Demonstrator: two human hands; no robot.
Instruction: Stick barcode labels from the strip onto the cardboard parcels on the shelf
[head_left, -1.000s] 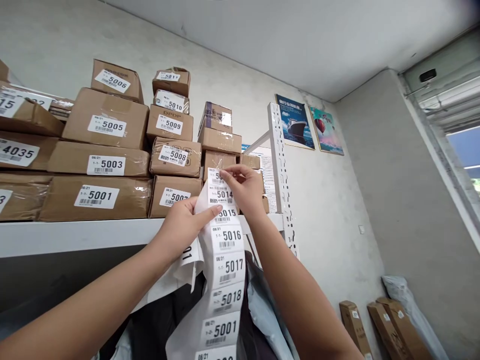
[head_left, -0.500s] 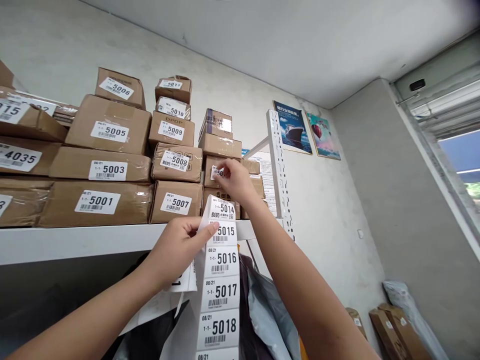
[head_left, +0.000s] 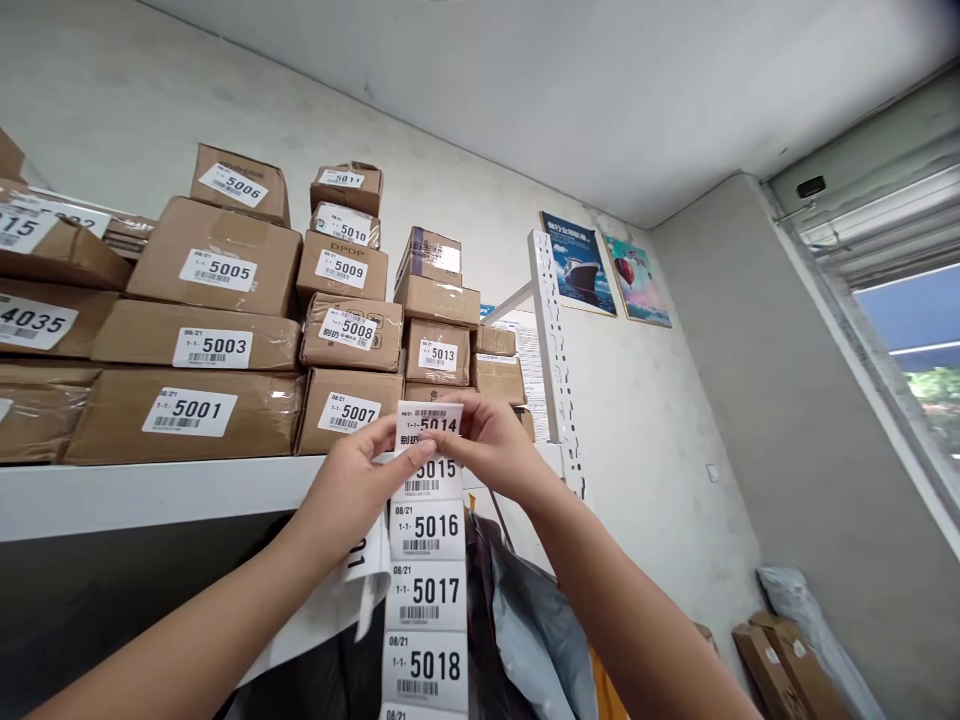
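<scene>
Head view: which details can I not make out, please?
In the head view:
Label strip: lower end cut off by the bottom edge.
5015 label: upper-left part hidden by the left hand.
Lower-left label sliver: number cut off by the left edge.
Wall notice: print too small to read.

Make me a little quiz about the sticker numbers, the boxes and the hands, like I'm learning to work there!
1. Which number is on the top label of the label strip?
A) 5018
B) 5014
C) 5001
2. True or false: the left hand and the right hand both touch the label strip.
3. Fill in: the box labelled 5006 sits on the box labelled ____.

Key: 1. B; 2. true; 3. 5005
</scene>
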